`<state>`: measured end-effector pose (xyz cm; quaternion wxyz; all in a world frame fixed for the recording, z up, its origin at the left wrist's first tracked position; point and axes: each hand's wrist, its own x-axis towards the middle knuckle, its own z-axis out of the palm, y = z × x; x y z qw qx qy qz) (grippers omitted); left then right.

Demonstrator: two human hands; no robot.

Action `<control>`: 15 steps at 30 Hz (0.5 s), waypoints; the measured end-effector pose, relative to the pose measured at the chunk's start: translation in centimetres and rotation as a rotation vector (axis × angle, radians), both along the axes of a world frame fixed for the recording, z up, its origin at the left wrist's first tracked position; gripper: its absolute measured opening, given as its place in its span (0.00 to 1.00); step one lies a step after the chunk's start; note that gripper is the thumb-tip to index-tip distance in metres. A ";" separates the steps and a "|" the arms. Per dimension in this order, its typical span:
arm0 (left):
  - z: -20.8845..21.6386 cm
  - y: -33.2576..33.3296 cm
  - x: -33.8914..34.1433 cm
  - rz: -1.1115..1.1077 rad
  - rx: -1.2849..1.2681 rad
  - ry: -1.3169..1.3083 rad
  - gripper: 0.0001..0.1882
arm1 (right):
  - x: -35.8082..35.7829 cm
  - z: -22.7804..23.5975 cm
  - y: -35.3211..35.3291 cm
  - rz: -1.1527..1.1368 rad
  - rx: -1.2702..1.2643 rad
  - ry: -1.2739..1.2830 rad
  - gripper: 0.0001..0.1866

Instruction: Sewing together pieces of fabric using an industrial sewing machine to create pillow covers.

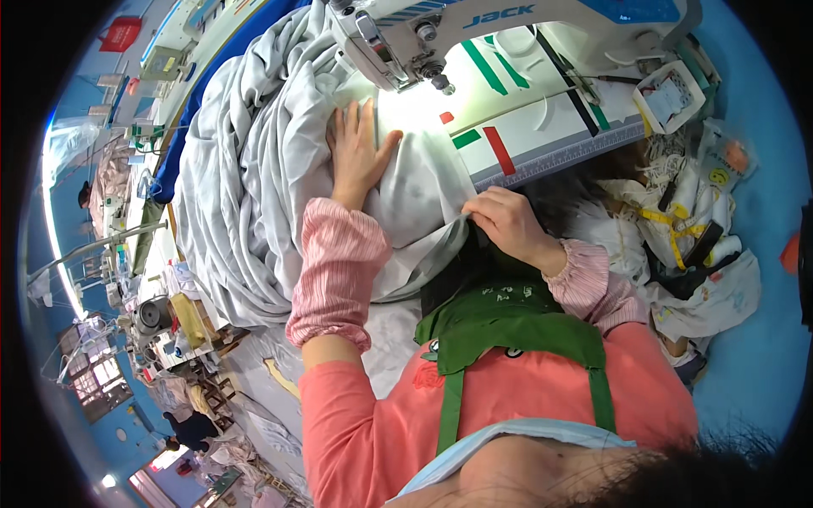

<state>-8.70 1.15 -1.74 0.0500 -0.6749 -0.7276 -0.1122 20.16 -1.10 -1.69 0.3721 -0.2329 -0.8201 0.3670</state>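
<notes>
Grey cloth (246, 161): heaped on the table, long axis roughly 12 to 6, bulk at 9 o'clock from my left hand (362, 152). Its free edge slants from my right hand (510, 222) toward 11 o'clock, up to the machine's foot (438, 82). From the foot, left hand sits at 7–8, right at 5; left is nearer. Left: palm down on the cloth, fingers spread. Right: thumb and fingertips pinched on the edge. Glare; cannot tell whether cloth lies under the foot. A fold sags at 7 from the right hand. Ruler (569, 156) at 1–2, box (668, 102) at 2; neither blocks the edge.
</notes>
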 end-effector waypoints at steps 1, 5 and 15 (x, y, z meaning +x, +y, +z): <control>0.1 0.6 -0.4 -0.003 0.036 -0.025 0.40 | -0.3 0.2 0.5 -0.016 0.026 0.017 0.08; 0.0 2.9 -2.4 -0.072 0.087 -0.235 0.40 | -1.6 1.0 2.3 -0.006 0.047 -0.018 0.08; -1.3 8.1 -7.9 -0.152 0.029 -0.367 0.41 | -5.3 1.5 7.4 0.014 0.070 -0.129 0.07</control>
